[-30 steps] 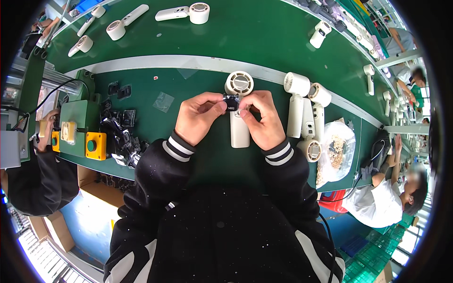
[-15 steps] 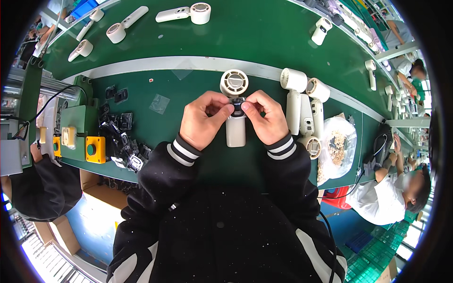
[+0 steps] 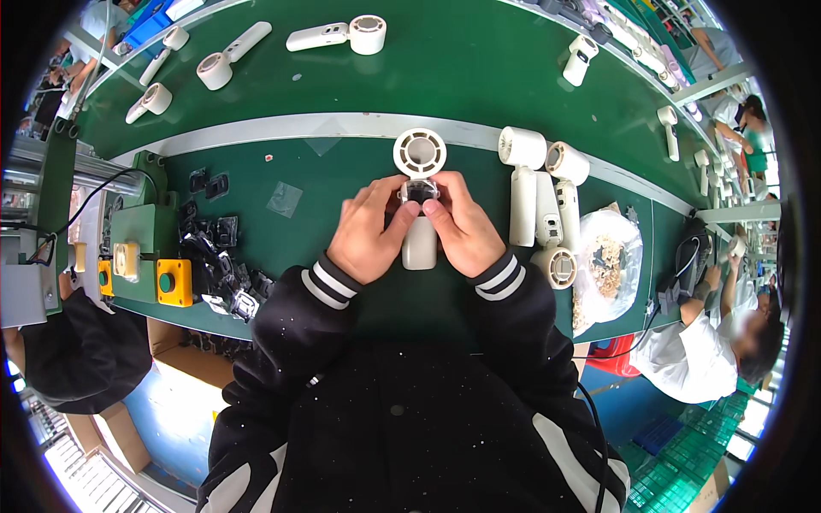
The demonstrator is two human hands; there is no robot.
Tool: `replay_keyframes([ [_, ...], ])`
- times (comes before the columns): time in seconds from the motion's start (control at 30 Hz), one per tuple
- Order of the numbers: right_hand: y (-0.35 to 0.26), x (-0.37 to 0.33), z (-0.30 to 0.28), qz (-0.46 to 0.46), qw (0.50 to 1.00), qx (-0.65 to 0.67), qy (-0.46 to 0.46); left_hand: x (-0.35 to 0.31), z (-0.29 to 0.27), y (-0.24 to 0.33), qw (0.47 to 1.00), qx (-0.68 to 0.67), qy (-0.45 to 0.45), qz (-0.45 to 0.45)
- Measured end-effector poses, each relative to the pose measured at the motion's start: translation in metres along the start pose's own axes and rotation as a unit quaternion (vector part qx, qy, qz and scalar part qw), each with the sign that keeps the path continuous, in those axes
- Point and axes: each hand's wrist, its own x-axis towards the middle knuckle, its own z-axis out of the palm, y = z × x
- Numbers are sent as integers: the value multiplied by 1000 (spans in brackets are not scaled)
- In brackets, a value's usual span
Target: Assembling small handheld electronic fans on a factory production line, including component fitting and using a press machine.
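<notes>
green worktop (image 3: 299,235) under white handheld fan (image 3: 420,154), blue floor (image 3: 167,410) below

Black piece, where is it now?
In the head view's middle, the black piece is between the left hand and right hand, over the white fan, below its round head.

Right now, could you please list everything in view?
Handheld fan: one, white, centre
Black piece: one, black, over its handle
More handheld fans: many, white, right and beyond
Loose black pieces: many, black, left
Plastic bag: one, translucent, right
Button boxes: two, yellow, left
Machine: one, green, left
Workbench: one, green, beneath
Cardboard boxes: several, brown, lower left
Co-workers: several, black or white tops, edges
Sleeves: two, black, lower centre
Left fingers, right fingers: two sets, bare, at fan's handle
</notes>
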Motion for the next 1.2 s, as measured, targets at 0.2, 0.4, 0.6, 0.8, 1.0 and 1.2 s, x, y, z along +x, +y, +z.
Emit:
replay_keyframes([
  [0.2, -25, -3, 0, -60, 969, 229, 75, 1, -5, 9, 971, -208, 69, 100],
  [0.4, -25, -6, -2, -86, 956, 269, 76, 5, -17, 17, 971, -186, 63, 134],
  [0.6, -30, -13, -7, -82, 921, 377, 48, 6, -22, 34, 953, -269, 68, 121],
  [0.8, -32, -10, -12, -127, 926, 348, 68, 13, -4, 42, 937, -258, 167, 165],
  [1.0, -3, -5, 10, -32, 978, 192, 69, 42, -4, 33, 893, -436, 108, -34],
  [1.2, -30, 31, 14, 133, 940, 301, 93, 52, 22, -14, 948, -287, 137, 13],
])
